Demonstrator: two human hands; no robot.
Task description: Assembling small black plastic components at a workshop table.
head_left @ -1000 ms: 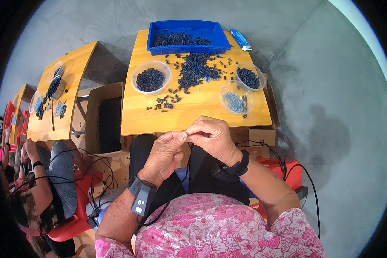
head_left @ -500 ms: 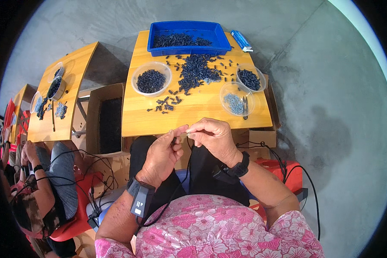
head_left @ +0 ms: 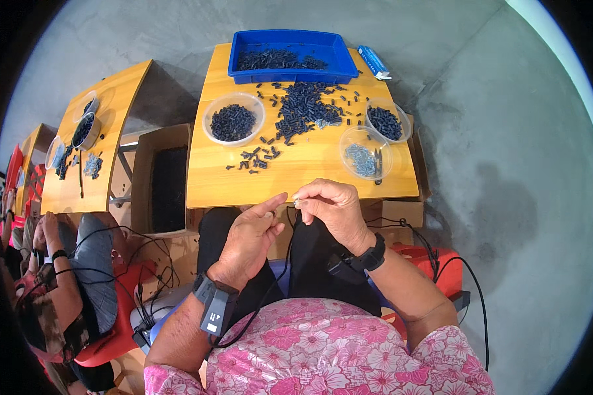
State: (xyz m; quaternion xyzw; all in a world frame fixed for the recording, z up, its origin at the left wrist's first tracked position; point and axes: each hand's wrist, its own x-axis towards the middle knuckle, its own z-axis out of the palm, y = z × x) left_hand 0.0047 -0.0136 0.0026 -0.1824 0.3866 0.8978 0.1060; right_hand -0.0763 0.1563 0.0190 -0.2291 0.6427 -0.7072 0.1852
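Observation:
Over my lap, just off the near edge of the wooden table point(head_left: 296, 178), my two hands are close together. My left hand point(head_left: 247, 238) has its index finger stretched toward the right hand, the other fingers curled. A small dark piece point(head_left: 271, 214) shows between its thumb and fingers, mostly hidden. My right hand point(head_left: 335, 209) pinches a tiny shiny bit point(head_left: 296, 202) between thumb and fingertips, too small to name. Nearest on the table are loose black cylindrical pieces point(head_left: 255, 159) at left and a clear tub of small silvery parts point(head_left: 361, 160) at right.
Black pieces fill a left tub point(head_left: 233, 122), a right tub point(head_left: 384, 123) and part of a blue tray point(head_left: 293, 78); more lie in a middle pile point(head_left: 302, 108). A blue-white box point(head_left: 373, 62) lies far right. Cables point(head_left: 435, 253) hang beside me. Another person point(head_left: 59, 276) sits left.
My right hand has shifted slightly, and its fingertips have drawn a little away from my left index finger. The dark piece in my left hand shows less.

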